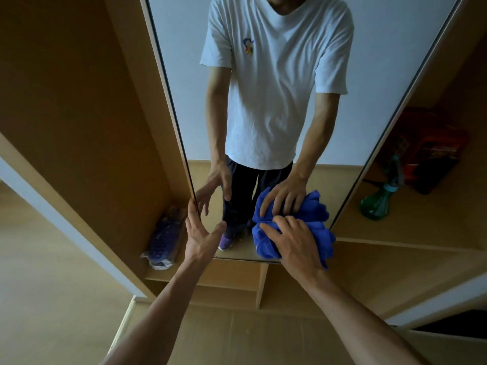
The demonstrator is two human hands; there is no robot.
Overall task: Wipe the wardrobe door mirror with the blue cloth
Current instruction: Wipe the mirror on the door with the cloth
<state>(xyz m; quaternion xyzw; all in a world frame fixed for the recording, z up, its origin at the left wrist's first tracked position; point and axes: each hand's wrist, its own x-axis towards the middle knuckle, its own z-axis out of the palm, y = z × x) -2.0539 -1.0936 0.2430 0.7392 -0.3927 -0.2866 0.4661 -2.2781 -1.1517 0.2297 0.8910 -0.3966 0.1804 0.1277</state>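
Now right hand (295,245) presses bunched blue cloth (324,233) low on mirror (382,75); left hand (201,233) open at door edge. Advice: flat palm, overlapping strokes, brace door.

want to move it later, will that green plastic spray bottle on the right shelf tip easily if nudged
The green plastic spray bottle has a wide round base, so it probably resists tipping. Its narrow neck and trigger top sit high, so a push up there might topple it. It likely feels light, though its fill level is unclear.
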